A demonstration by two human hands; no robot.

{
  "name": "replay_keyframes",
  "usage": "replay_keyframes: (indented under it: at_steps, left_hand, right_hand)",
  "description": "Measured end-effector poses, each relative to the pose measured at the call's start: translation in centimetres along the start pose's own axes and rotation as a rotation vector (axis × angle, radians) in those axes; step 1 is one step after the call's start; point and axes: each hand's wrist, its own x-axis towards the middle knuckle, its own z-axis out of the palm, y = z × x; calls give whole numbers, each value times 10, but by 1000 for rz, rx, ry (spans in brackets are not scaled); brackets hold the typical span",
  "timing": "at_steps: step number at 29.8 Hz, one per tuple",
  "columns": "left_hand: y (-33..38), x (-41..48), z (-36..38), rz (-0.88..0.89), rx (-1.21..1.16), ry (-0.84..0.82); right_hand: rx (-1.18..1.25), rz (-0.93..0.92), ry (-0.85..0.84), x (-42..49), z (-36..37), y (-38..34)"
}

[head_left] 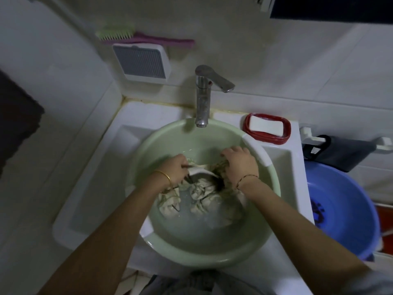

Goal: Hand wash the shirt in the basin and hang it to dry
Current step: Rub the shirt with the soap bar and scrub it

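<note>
In the green basin (204,259) under the tap (203,103), our wet shirt (200,194) lies bunched in the water. Our left hand (175,169) grips one fold, fingers curled tight. Our right hand (239,165) grips another bunch just beside it. White soap (265,126) sits in a red dish (247,127) nearby.

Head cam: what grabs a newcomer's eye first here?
The left hand and right hand grip a wet pale shirt in the green basin at centre frame. Behind it stands the steel tap, a white soap bar in a red dish to its right; a blue tub sits far right.
</note>
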Motion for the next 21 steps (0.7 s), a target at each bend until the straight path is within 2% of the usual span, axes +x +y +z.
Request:
replay_keyframes:
  at_steps: [2,4,6,9,13,15,18,19,21]
  left_hand:
    - [8,-2,-14,6,-96,48]
    - [19,-7,-27,16,-211,76]
    - [30,-17,-38,46,-367,81]
    - [47,-38,-57,123,-574,96]
    - [58,-68,-86,67,-732,105]
    - [54,-82,-99,86,-572,117]
    - [42,-92,-110,67,-97,94]
    - [37,-91,-109,61,65,71]
    - [25,-85,-105,72,340,80]
  right_hand:
    - [112,-71,73,-7,-2,-10]
    - [319,-119,-25,-14,-4,-20]
    - [420,-115,-134,-19,-6,-26]
    - [377,-110,-164,-22,-4,-24]
    - [324,-58,-194,-21,-14,-16]
    - [498,-22,-100,-21,-31,-15]
    - [721,-1,121,-24,-63,-15]
    - [742,-19,137,-25,-70,-14]
    - [717,-64,24,-33,-81,-17]
